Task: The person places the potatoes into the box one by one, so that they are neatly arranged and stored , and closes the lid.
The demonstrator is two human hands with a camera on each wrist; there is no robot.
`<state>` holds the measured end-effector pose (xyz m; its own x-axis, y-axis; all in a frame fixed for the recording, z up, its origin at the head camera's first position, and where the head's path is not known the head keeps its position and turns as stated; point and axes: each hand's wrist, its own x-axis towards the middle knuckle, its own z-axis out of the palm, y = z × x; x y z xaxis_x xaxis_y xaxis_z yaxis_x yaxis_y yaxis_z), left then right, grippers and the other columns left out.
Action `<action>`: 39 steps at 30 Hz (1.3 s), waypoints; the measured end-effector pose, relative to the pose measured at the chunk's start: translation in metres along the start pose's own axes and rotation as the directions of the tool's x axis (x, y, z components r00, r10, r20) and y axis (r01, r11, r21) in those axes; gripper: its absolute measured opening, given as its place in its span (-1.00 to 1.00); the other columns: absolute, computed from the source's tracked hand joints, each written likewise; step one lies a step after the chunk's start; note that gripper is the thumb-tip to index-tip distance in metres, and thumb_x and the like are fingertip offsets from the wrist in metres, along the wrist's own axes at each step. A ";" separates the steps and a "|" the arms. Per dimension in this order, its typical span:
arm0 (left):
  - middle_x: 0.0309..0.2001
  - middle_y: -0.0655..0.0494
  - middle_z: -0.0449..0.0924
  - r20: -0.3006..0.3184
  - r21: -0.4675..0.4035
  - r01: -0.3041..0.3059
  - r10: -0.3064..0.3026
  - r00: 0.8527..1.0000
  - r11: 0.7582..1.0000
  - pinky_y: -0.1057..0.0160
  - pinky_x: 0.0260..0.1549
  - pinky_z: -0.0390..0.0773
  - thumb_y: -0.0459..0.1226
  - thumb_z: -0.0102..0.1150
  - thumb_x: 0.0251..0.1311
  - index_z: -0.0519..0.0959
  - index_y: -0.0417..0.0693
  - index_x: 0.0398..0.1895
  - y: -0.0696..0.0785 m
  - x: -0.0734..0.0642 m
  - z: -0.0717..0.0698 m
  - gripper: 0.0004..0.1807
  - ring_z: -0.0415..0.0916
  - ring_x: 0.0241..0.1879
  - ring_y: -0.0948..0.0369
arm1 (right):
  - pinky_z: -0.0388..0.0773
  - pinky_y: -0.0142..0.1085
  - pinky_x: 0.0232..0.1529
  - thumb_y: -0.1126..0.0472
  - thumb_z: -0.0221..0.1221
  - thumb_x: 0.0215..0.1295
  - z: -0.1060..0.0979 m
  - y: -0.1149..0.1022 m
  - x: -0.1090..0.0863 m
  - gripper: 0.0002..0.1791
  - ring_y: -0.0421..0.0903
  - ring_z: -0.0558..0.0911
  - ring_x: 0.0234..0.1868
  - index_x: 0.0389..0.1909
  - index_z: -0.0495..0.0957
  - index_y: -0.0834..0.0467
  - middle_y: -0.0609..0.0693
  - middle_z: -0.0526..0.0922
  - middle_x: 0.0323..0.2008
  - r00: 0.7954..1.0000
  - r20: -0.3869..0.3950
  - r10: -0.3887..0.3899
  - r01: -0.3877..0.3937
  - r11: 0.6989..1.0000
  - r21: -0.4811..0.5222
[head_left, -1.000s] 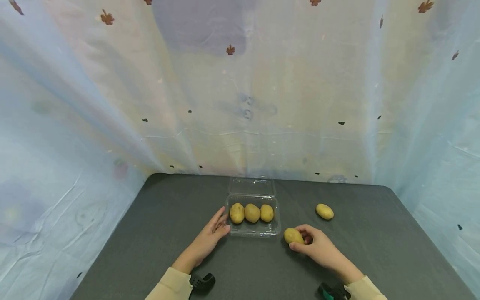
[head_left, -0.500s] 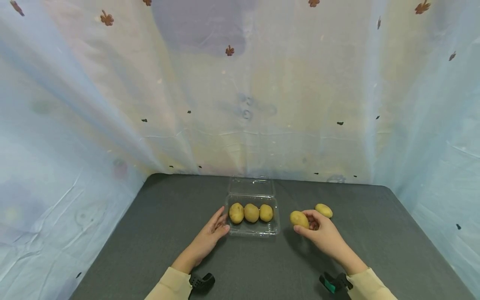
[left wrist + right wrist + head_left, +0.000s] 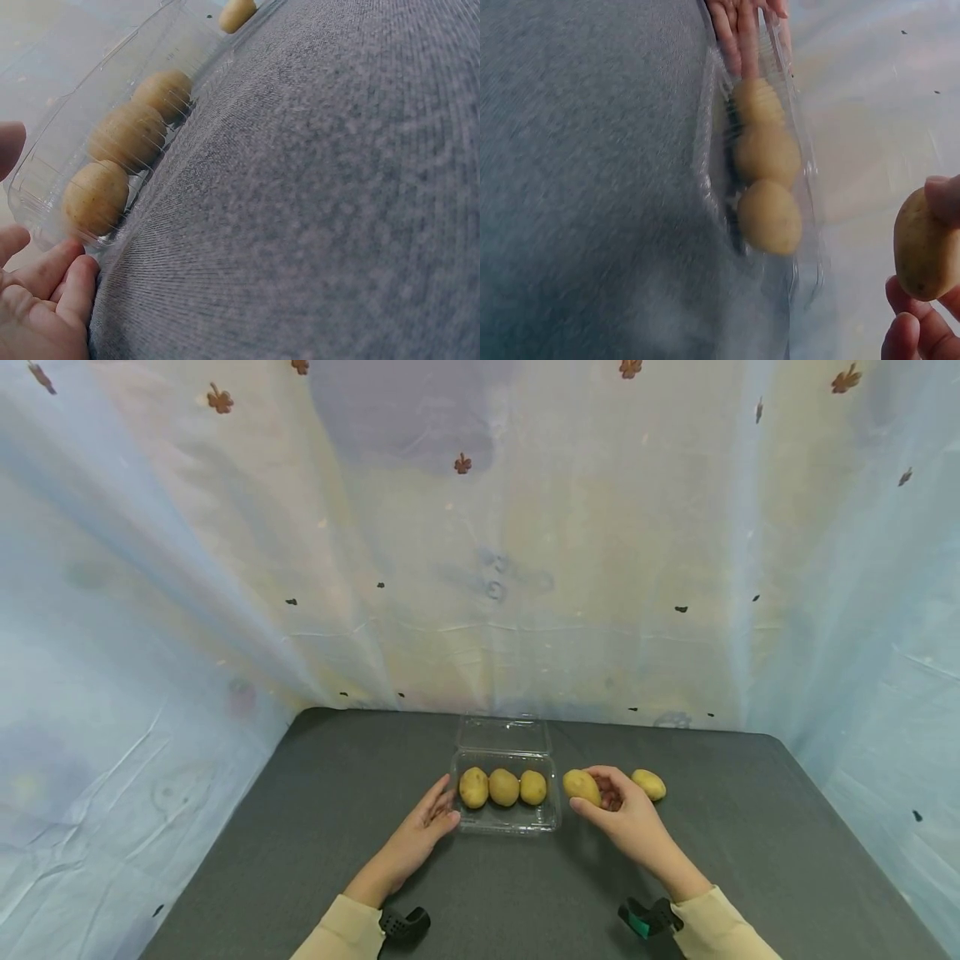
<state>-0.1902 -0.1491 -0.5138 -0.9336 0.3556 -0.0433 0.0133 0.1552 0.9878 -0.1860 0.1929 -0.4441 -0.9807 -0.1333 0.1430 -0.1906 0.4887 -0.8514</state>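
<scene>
A clear plastic clamshell box (image 3: 504, 825) stands on the table with its lid (image 3: 504, 735) folded back. Three potatoes (image 3: 504, 787) lie in a row inside it. My left hand (image 3: 416, 839) rests at the box's left side, fingers fairly straight and fingertips right at its wall (image 3: 45, 244). Beyond the box's right edge, my right hand (image 3: 630, 818) grips another potato (image 3: 582, 787) between thumb and fingers; the right wrist view shows this potato (image 3: 924, 244) raised beside the box. One more potato (image 3: 648, 784) lies on the table behind the right hand, partly covered by it.
The dark grey table (image 3: 337, 793) has rounded far corners. A pale patterned plastic curtain (image 3: 480, 568) hangs behind it and along both sides. Each wrist wears a black strap (image 3: 405, 925).
My right hand has lifted the potato from the table near the box's front right corner, swung it rightward, then brought it left toward the box. The left hand stays put.
</scene>
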 end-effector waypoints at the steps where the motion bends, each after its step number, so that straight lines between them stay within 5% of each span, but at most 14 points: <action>1: 0.50 -0.02 -0.02 -0.001 0.001 0.000 0.000 1.000 1.000 -0.11 0.35 0.03 -0.05 0.00 0.44 -0.16 0.30 0.55 0.000 0.000 0.000 -0.23 -0.05 0.46 0.01 | 0.46 -0.31 -0.34 0.00 0.35 0.18 0.001 -0.001 0.001 -0.44 -0.02 0.47 -0.30 0.18 0.45 0.05 0.00 0.59 -0.12 1.000 -0.002 -0.007 0.007 1.000 -0.006; 11: 0.50 -0.01 -0.02 -0.007 0.006 0.004 -0.004 1.000 1.000 -0.11 0.35 0.04 -0.06 0.01 0.43 -0.15 0.30 0.55 0.002 -0.001 0.000 -0.24 -0.04 0.46 0.01 | 0.41 -0.24 -0.34 -0.20 0.33 0.13 0.016 -0.012 0.008 -0.41 -0.04 0.43 -0.27 0.15 0.45 -0.10 -0.09 0.56 -0.16 0.999 0.007 -0.050 0.050 0.997 -0.052; 39: 0.51 -0.09 -0.07 -0.007 0.000 -0.004 0.004 1.000 1.000 -0.16 0.34 0.03 -0.06 -0.02 0.45 -0.19 0.28 0.56 0.003 -0.001 0.001 -0.23 -0.08 0.46 -0.06 | 0.41 -0.19 -0.40 -0.17 0.36 0.11 0.055 -0.023 0.021 -0.46 -0.09 0.44 -0.27 0.11 0.47 -0.20 -0.16 0.51 -0.22 0.993 0.107 -0.044 0.055 0.993 -0.107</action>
<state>-0.1890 -0.1478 -0.5112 -0.9360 0.3501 -0.0378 0.0176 0.1540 0.9879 -0.2001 0.1316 -0.4490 -0.9611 -0.2461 0.1252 -0.2480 0.5701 -0.7832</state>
